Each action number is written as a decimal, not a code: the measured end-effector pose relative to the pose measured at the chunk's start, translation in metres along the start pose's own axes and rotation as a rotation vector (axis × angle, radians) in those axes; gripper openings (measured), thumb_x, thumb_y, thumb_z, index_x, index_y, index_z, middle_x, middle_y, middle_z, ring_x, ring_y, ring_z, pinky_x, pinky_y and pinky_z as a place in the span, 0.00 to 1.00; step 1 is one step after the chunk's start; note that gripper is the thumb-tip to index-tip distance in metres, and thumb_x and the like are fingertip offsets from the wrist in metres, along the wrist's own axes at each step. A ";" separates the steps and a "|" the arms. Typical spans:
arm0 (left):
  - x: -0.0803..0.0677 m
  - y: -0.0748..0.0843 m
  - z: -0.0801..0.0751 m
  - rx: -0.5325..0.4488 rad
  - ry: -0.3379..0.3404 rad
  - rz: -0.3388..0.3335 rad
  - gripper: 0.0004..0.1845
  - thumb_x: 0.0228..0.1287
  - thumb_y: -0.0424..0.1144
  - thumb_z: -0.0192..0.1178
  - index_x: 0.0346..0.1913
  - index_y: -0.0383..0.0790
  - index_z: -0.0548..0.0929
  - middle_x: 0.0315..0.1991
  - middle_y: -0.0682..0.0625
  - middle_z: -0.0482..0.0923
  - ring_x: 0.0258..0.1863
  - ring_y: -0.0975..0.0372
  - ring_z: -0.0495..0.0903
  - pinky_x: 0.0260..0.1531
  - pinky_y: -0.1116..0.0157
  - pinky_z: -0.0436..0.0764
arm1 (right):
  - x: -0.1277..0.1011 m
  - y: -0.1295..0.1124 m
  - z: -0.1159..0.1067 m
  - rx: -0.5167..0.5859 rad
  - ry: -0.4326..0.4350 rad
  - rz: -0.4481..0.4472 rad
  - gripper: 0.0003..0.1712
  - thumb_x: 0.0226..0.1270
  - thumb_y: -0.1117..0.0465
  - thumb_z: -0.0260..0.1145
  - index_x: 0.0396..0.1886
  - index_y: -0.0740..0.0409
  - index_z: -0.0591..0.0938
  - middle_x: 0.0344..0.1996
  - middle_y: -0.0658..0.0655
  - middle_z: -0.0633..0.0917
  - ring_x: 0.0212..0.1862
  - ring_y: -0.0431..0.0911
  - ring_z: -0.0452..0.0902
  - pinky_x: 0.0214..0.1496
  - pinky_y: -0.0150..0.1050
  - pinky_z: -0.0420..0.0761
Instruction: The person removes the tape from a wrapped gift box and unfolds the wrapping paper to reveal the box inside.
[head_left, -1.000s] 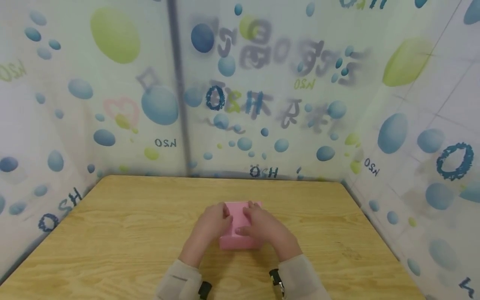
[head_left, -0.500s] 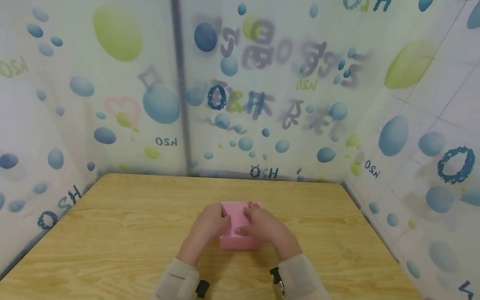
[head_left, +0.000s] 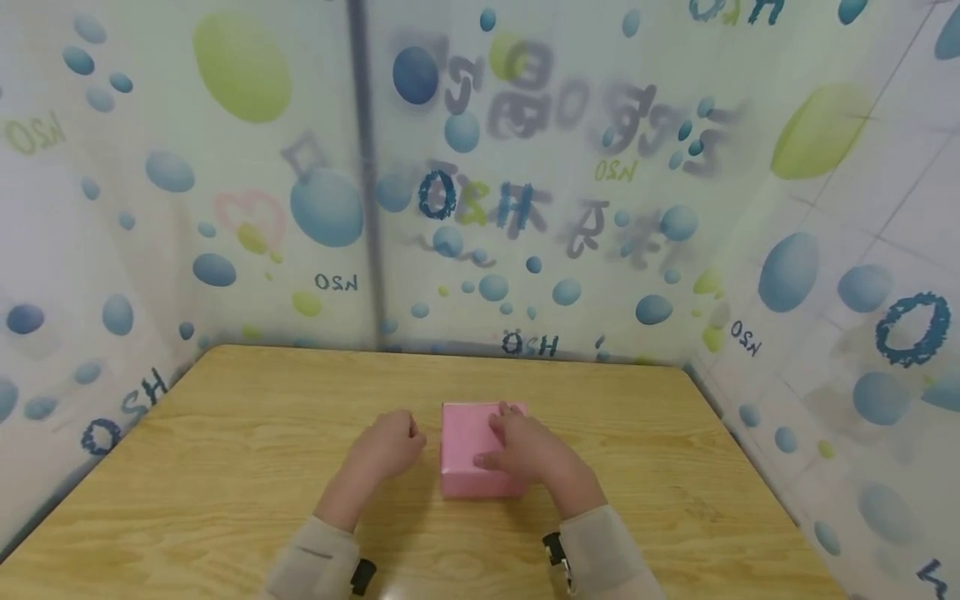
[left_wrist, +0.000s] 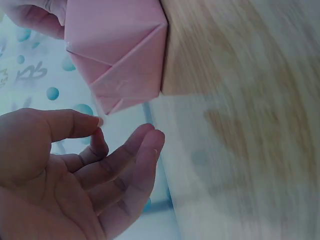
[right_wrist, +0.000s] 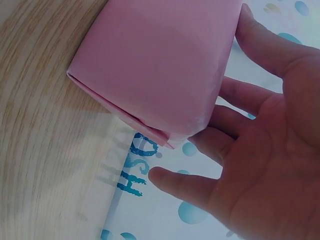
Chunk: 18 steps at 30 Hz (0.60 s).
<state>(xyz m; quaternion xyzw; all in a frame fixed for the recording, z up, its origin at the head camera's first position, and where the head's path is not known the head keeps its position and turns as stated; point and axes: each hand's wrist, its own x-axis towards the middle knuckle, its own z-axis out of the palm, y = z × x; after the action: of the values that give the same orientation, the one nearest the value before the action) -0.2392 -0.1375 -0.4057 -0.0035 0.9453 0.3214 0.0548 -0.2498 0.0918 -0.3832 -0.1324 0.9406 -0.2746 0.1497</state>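
A pink paper-wrapped box lies on the wooden table, with folded paper flaps on its end in the left wrist view. My left hand is beside the box on its left, apart from it. Its thumb and index fingertips meet, the other fingers are loosely bent, and nothing shows between them. My right hand rests on the right part of the box, thumb and fingers spread over it. In the right wrist view the right hand's thumb touches the box's edge and the little finger stands off it.
The wooden table stretches around the box on all sides. Behind it and at both sides hang pale curtain-like walls printed with blue and green spots and letters. Black wrist straps sit at both light sleeves.
My left hand has come off the left edge of the box and moved left. The box and my right hand stay almost where they were.
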 end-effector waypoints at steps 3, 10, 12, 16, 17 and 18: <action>-0.003 -0.008 -0.006 0.082 0.008 -0.019 0.06 0.73 0.33 0.55 0.36 0.34 0.78 0.28 0.47 0.74 0.24 0.58 0.70 0.24 0.63 0.69 | 0.000 0.000 -0.001 -0.004 -0.002 -0.004 0.40 0.72 0.49 0.74 0.78 0.60 0.73 0.85 0.65 0.59 0.86 0.63 0.54 0.84 0.63 0.60; -0.005 -0.027 -0.017 0.163 -0.009 -0.040 0.09 0.76 0.36 0.56 0.47 0.31 0.81 0.33 0.45 0.79 0.28 0.56 0.75 0.27 0.62 0.73 | 0.002 0.002 0.000 -0.031 0.006 0.001 0.41 0.72 0.49 0.74 0.78 0.61 0.73 0.85 0.65 0.59 0.85 0.63 0.55 0.84 0.62 0.61; -0.006 -0.031 -0.021 0.164 -0.017 -0.039 0.08 0.77 0.36 0.57 0.44 0.33 0.81 0.30 0.47 0.76 0.27 0.57 0.73 0.27 0.62 0.72 | 0.003 0.001 0.001 -0.033 0.005 0.002 0.41 0.72 0.48 0.74 0.78 0.60 0.73 0.85 0.65 0.59 0.85 0.63 0.55 0.84 0.62 0.61; -0.007 -0.033 -0.024 0.153 -0.028 -0.031 0.08 0.78 0.37 0.56 0.39 0.35 0.79 0.26 0.48 0.72 0.25 0.59 0.70 0.26 0.63 0.70 | 0.003 0.000 0.002 -0.033 -0.002 0.005 0.41 0.72 0.47 0.74 0.78 0.60 0.73 0.85 0.65 0.59 0.85 0.64 0.54 0.84 0.63 0.60; -0.007 -0.031 -0.025 0.151 -0.024 -0.030 0.08 0.78 0.37 0.56 0.40 0.36 0.79 0.27 0.48 0.73 0.25 0.59 0.71 0.26 0.63 0.70 | 0.003 0.000 0.002 -0.033 -0.002 0.004 0.41 0.72 0.48 0.74 0.78 0.60 0.72 0.85 0.65 0.59 0.86 0.64 0.54 0.84 0.63 0.60; -0.005 -0.027 -0.025 0.153 -0.018 -0.025 0.08 0.78 0.38 0.56 0.41 0.36 0.80 0.28 0.48 0.74 0.25 0.59 0.71 0.26 0.63 0.71 | 0.003 -0.001 0.001 -0.036 -0.001 0.001 0.41 0.72 0.48 0.74 0.78 0.61 0.72 0.85 0.65 0.59 0.85 0.64 0.54 0.84 0.63 0.60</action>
<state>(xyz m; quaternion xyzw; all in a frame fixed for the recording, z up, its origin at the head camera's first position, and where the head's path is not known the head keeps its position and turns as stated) -0.2353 -0.1745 -0.4018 -0.0082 0.9665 0.2476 0.0672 -0.2516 0.0897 -0.3845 -0.1349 0.9453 -0.2575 0.1478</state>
